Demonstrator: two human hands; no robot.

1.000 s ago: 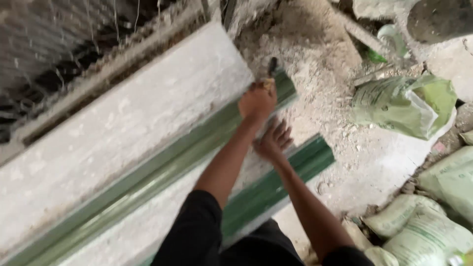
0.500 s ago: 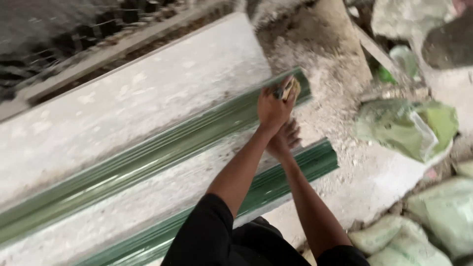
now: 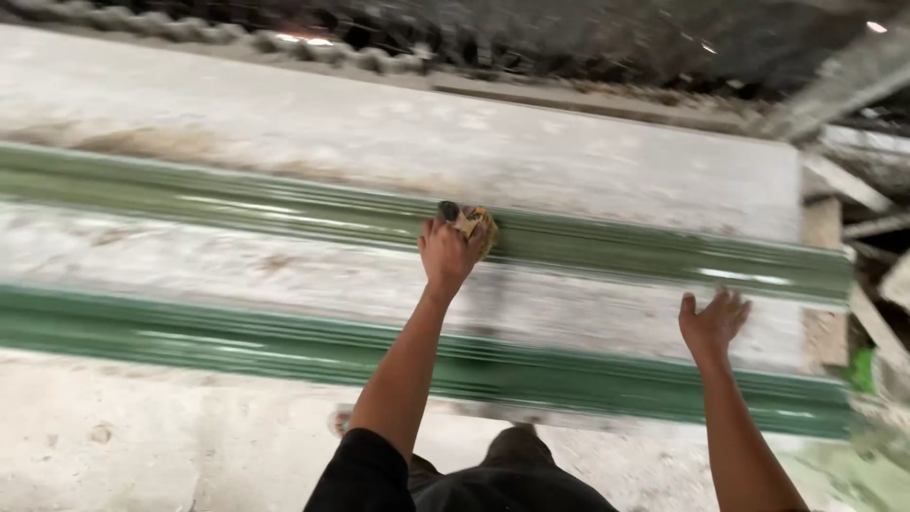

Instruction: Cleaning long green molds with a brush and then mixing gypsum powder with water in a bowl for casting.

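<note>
Two green moulded strips lie parallel on one grey slab (image 3: 588,161). Your left hand (image 3: 445,251) is clamped on a small pad (image 3: 471,225) pressed against the upper strip (image 3: 237,204). Your right hand (image 3: 711,324), fingers spread, rests between the upper strip and the lower strip (image 3: 209,341).

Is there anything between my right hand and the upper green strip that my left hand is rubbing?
Nothing visible. The right hand rests open on the pale surface just below the upper green strip; the left hand presses a small pad on it.
</note>
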